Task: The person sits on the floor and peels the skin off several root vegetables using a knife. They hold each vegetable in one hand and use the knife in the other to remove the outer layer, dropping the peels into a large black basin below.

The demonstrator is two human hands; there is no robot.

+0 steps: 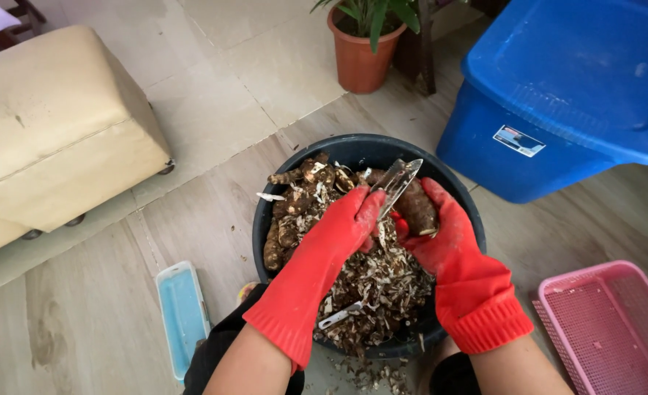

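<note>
Peeling looks under way: over the black tub (265, 234) of roots and peelings, the left hand (349, 219) closes on a peeler (397, 183) while the right hand (441, 227) clasps a brown root (417, 207), which likely needs turning.

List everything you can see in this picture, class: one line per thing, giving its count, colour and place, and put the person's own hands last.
Basin: one, black, centre of the floor.
Root vegetables: several, brown, left side of the basin.
Peelings: a heap, brown and pale, inside the basin, a few on the floor in front.
Spare peeler: one, metal, lying on the peelings.
Storage box: one, blue with lid, upper right.
Basket: one, pink mesh, lower right.
Tray: one, light blue, lower left.
Plant pot: one, terracotta, top centre.
Ottoman: one, beige, upper left.
Left hand: red glove, grip on a metal peeler.
Right hand: red glove, holding a brown root.
</note>
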